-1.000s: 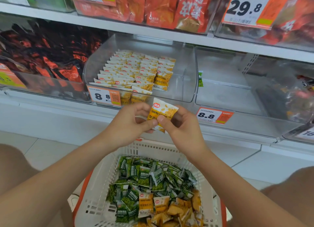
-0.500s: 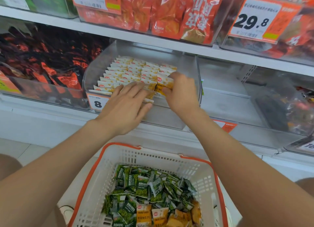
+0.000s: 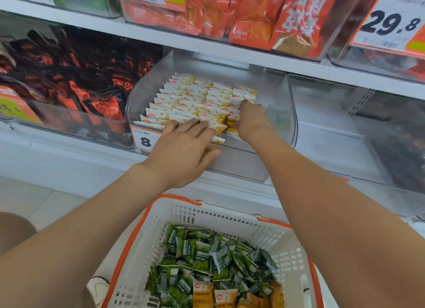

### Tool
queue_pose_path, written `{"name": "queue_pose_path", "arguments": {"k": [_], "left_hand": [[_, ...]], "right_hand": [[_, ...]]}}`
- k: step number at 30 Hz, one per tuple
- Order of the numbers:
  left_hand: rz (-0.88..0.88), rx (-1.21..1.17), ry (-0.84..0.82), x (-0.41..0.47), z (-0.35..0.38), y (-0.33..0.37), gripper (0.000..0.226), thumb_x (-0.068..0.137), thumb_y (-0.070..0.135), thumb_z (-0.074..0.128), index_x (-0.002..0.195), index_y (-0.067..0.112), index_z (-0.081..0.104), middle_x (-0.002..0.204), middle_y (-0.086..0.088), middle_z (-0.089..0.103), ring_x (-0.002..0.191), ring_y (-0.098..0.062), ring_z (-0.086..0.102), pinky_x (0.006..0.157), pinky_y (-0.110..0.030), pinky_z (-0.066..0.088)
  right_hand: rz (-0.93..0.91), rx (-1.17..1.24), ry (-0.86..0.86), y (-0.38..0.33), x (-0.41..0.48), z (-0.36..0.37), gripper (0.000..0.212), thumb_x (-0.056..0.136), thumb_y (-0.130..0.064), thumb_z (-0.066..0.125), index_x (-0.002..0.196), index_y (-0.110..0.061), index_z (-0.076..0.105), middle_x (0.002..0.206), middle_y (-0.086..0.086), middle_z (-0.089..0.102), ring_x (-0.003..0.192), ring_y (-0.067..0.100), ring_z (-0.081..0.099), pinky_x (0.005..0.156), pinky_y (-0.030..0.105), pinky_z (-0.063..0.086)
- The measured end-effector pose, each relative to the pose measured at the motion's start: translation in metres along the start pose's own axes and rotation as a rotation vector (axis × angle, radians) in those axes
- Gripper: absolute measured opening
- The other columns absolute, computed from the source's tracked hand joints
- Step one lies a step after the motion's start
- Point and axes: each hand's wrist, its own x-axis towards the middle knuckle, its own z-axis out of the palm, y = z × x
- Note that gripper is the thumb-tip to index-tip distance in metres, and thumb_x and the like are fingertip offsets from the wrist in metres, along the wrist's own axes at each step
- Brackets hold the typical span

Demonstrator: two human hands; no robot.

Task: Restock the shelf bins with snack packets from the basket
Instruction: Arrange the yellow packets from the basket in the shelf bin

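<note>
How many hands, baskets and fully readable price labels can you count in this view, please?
Hands: 2, the left hand and the right hand
Baskets: 1, the basket
Fully readable price labels: 1, the 29.8 label
Total: 4

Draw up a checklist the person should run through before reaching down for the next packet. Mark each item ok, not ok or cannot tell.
1. Shelved packets sit in tidy rows inside the clear bin: ok.
2. Left hand lies flat on the front row, steadying it: ok.
3. Right hand is free of any packet: cannot tell, because its fingertips are buried in the rightmost row.
4. The bin has bare room to the right of the rows: ok.
5. Spare yellow packets are in the basket: ok, a few lie at the near edge beside the green packets.
</note>
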Motion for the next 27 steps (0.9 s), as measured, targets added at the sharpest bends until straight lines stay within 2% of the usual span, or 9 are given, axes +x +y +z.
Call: {"name": "queue_pose_path", "arguments": {"k": [4,7,9,11,13,17,19,23,27], "left_hand": [[-0.003,0.012,0.007,0.000,0.000,0.000,0.063,0.102,0.062,0.023,0.141,0.022,0.052,0.160,-0.002,0.045,0.150,-0.025,0.036,0.112,-0.049,0.029],[0.008,0.012,0.011,-0.001,-0.001,0.001,0.061,0.101,0.061,0.025,0.141,0.022,0.051,0.161,-0.003,0.044,0.150,-0.025,0.035,0.112,-0.048,0.028],[0.016,-0.010,0.012,-0.002,-0.002,0.000,0.056,0.101,0.056,0.033,0.142,0.022,0.050,0.161,-0.006,0.041,0.148,-0.027,0.036,0.111,-0.048,0.027],[0.031,-0.064,0.027,-0.003,-0.003,-0.001,0.048,0.101,0.047,0.047,0.143,0.023,0.048,0.160,-0.008,0.038,0.144,-0.032,0.039,0.112,-0.049,0.030],[0.040,-0.144,0.078,-0.006,-0.004,0.002,0.048,0.097,0.035,0.060,0.142,0.022,0.049,0.155,-0.009,0.039,0.138,-0.034,0.041,0.111,-0.051,0.035],[0.084,-0.216,0.320,-0.015,-0.013,0.020,0.025,0.084,0.015,0.069,0.107,0.013,0.059,0.115,-0.007,0.051,0.107,-0.031,0.048,0.086,-0.045,0.044],[0.118,-0.288,0.346,-0.026,-0.011,0.030,0.017,0.082,0.015,0.068,0.085,0.018,0.051,0.089,0.002,0.051,0.085,-0.025,0.050,0.073,-0.041,0.041],[0.064,-0.415,-0.168,-0.049,0.017,0.053,0.020,0.086,0.038,0.066,0.079,0.032,0.048,0.070,0.012,0.054,0.065,-0.004,0.052,0.060,-0.036,0.049],[0.140,-0.373,-0.684,-0.080,0.074,0.081,0.020,0.087,0.032,0.055,0.071,0.028,0.044,0.065,0.004,0.050,0.057,-0.015,0.043,0.058,-0.034,0.043]], "right_hand": [[0.074,0.025,0.102,0.003,0.002,-0.004,0.070,0.085,-0.015,0.082,0.140,-0.004,0.040,0.128,0.017,0.061,0.120,0.037,0.062,0.087,0.041,0.055],[-0.005,-0.005,0.049,0.003,0.001,-0.005,0.036,0.083,-0.013,0.073,0.115,-0.007,0.057,0.104,0.014,0.060,0.096,0.031,0.066,0.064,0.029,0.046],[-0.049,-0.038,-0.038,0.002,-0.006,-0.011,0.016,0.084,-0.015,0.063,0.098,-0.008,0.058,0.090,0.009,0.054,0.070,0.022,0.056,0.052,0.026,0.037],[-0.092,0.010,-0.087,0.004,-0.018,-0.020,0.006,0.087,-0.012,0.056,0.084,-0.007,0.054,0.087,0.011,0.055,0.065,0.023,0.052,0.054,0.030,0.045],[-0.169,0.159,0.027,0.012,-0.035,-0.029,0.011,0.086,-0.005,0.054,0.079,-0.002,0.061,0.079,0.013,0.063,0.071,0.029,0.062,0.072,0.035,0.057],[-0.333,0.566,0.458,0.023,-0.096,-0.047,0.016,0.089,-0.010,0.058,0.096,-0.016,0.072,0.056,-0.006,0.059,0.051,0.015,0.056,0.065,0.030,0.049],[-0.418,0.590,0.510,0.028,-0.130,-0.047,0.011,0.089,-0.016,0.061,0.094,-0.022,0.068,0.054,-0.006,0.059,0.050,0.014,0.058,0.063,0.032,0.048],[-0.448,0.466,0.202,0.047,-0.188,-0.017,0.013,0.086,-0.028,0.057,0.098,-0.030,0.063,0.056,-0.010,0.061,0.056,0.010,0.061,0.062,0.035,0.056],[-0.557,0.072,-0.533,0.072,-0.226,0.012,0.032,0.095,-0.037,0.057,0.126,-0.029,0.061,0.111,0.001,0.071,0.104,0.024,0.066,0.087,0.044,0.057]]}}
